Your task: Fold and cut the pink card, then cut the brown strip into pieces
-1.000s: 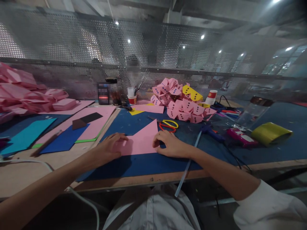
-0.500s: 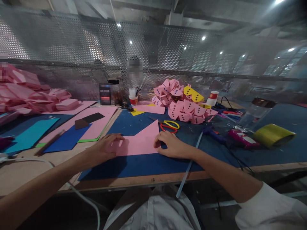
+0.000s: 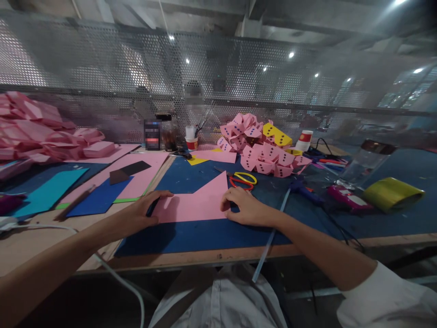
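A flat pink foam or paper sheet (image 3: 191,208) with one pointed corner rising at its right end lies on the dark blue mat (image 3: 205,234) before me. My left hand (image 3: 145,210) is at the sheet's left end, fingers and thumb apart, with a gap between palm and edge. At the other end my right hand (image 3: 246,207) curls its thumb and fingertips together on the sheet's right edge. Just beyond that hand lie scissors (image 3: 243,178) with red and yellow handles. A translucent glue stick (image 3: 269,248) juts from the blue glue gun (image 3: 307,192) beside my right forearm.
Pink pieces with dark dots are heaped in a pile (image 3: 262,146) behind the scissors. Leftward are a blue sheet (image 3: 99,198), a turquoise sheet (image 3: 51,191) and a large pink heap (image 3: 41,127). A clear bottle (image 3: 365,164) and a yellow roll (image 3: 392,195) stand at right.
My left hand has shifted slightly left, off the sheet's surface to its end, baring more pink. My right hand keeps its place at the right edge.
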`<state>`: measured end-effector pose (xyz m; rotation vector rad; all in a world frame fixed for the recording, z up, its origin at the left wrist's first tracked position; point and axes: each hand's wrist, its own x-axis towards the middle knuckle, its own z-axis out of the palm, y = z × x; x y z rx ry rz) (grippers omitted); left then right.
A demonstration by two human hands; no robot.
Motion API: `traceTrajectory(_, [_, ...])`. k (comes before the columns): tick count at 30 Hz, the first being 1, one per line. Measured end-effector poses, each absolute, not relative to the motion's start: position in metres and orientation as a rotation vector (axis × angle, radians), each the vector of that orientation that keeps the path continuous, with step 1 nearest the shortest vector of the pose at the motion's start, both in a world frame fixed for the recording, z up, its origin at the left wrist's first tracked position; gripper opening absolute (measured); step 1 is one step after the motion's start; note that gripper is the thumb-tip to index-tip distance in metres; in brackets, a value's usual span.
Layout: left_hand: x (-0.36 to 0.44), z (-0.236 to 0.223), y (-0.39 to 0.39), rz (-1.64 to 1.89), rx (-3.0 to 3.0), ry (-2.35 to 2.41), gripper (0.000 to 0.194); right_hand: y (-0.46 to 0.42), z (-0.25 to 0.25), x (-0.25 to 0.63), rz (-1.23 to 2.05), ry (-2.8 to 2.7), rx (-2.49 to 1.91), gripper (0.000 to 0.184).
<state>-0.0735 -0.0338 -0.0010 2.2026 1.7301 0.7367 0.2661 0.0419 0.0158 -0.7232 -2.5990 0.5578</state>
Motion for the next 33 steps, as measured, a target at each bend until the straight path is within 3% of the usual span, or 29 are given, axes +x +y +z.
traceTrajectory(22, [-0.107,0.009,-0.034,0.494,2.271,1.484,0.065,0.042,0.015,0.266,0.548,-2.621,-0.747,0.015])
traceTrajectory(33, [-0.103,0.005,-0.038,0.533,2.28,1.532,0.05,0.041,0.016,0.265,0.553,-2.612,-0.749,0.015])
